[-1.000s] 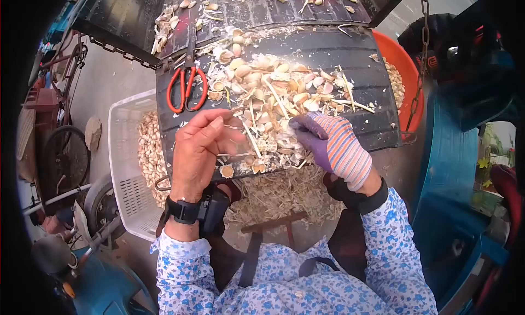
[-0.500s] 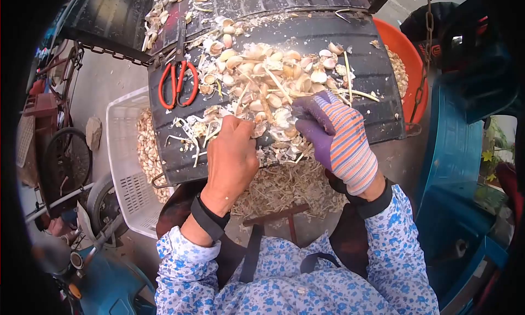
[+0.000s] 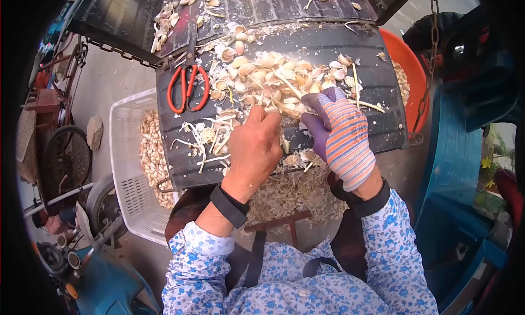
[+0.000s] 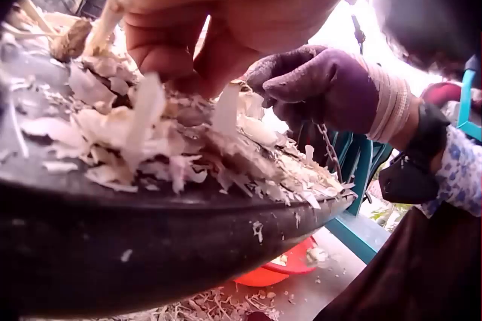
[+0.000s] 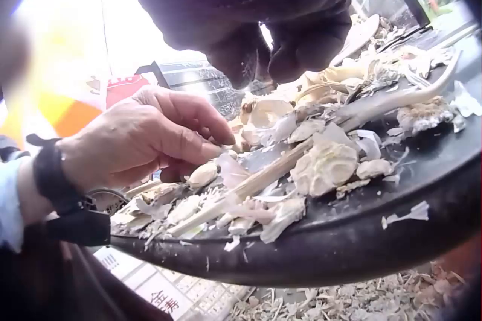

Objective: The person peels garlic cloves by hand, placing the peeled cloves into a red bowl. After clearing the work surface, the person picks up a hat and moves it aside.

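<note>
A heap of garlic cloves (image 3: 268, 68), papery skins and dry stalks lies on a dark ribbed metal board (image 3: 374, 74). My bare left hand (image 3: 254, 148) is at the near side of the heap, fingers curled. In the right wrist view its thumb and forefinger pinch a garlic clove, mostly hidden by the fingertips. My right hand (image 3: 344, 140), in a striped glove with purple fingers, is bent over the heap's right side, close beside the left. In the right wrist view its fingertips hang just over pale skins (image 5: 271, 114); I cannot tell whether they hold anything.
Red-handled scissors (image 3: 188, 90) lie left of the heap. A white plastic crate (image 3: 123, 167) of garlic stands below the board's left edge, an orange basin (image 3: 418, 74) of garlic at its right. A chain (image 3: 434, 41) hangs at the right. Husks (image 3: 295, 192) litter the ground.
The left hand, earlier raised palm-up with loose fingers at the board's left, has turned over and moved right into the heap. The gloved hand has shifted slightly right.
</note>
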A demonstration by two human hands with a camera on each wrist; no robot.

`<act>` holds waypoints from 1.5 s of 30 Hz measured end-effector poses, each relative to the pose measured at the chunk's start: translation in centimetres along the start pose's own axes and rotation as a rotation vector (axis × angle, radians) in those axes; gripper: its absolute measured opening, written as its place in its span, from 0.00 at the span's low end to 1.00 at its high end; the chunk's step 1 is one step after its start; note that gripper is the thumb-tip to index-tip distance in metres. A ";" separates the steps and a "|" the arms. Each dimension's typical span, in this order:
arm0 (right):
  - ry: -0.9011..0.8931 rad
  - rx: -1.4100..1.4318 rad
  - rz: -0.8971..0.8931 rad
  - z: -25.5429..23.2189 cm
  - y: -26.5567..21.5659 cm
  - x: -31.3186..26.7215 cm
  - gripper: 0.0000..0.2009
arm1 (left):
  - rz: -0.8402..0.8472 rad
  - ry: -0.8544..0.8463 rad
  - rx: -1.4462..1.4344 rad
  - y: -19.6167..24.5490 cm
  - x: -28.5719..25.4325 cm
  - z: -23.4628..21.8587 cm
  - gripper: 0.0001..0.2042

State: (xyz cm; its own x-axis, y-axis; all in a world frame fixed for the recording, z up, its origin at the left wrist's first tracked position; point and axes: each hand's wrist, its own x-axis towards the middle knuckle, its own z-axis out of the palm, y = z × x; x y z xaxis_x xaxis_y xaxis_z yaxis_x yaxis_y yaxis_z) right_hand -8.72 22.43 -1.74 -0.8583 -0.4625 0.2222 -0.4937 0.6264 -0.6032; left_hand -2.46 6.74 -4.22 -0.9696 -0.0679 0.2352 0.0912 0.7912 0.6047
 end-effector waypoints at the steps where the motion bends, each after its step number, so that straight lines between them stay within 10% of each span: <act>1: 0.029 0.022 -0.009 0.1 -0.2 0.1 0.12 | -0.028 -0.033 0.021 0.1 0.0 0.0 0.05; 7: 0.095 0.162 -0.019 -0.3 -0.7 0.7 0.09 | -0.007 -0.057 0.113 -0.6 0.0 0.2 0.09; 13: 0.089 0.198 -0.030 0.2 -1.3 0.6 0.09 | -0.783 -0.050 -1.185 -0.7 1.0 -3.3 0.09; 18: -0.257 -0.068 -0.114 1.7 -1.5 0.8 0.11 | -0.767 -0.065 -1.547 -1.7 -0.2 -3.8 0.09; 23: -0.113 -0.199 -0.161 2.5 -1.4 1.4 0.11 | -0.681 -0.080 -1.750 -2.9 -1.0 -3.6 0.06; 34: 0.061 0.029 -0.027 2.5 -1.9 2.4 0.09 | -0.719 0.017 -1.151 -2.2 -0.8 -5.5 0.10; 45: -0.214 -0.322 -0.160 4.5 -3.7 2.7 0.11 | -0.789 0.104 -0.925 -1.8 -0.6 -5.2 0.09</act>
State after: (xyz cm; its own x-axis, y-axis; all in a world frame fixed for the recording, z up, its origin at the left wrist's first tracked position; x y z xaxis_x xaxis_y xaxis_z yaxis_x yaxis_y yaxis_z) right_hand -8.55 16.05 -2.32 -0.7356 -0.6687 0.1087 -0.6661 0.6846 -0.2962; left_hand -0.86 2.17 -1.52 -0.8129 -0.4163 -0.4074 -0.3460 -0.2176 0.9127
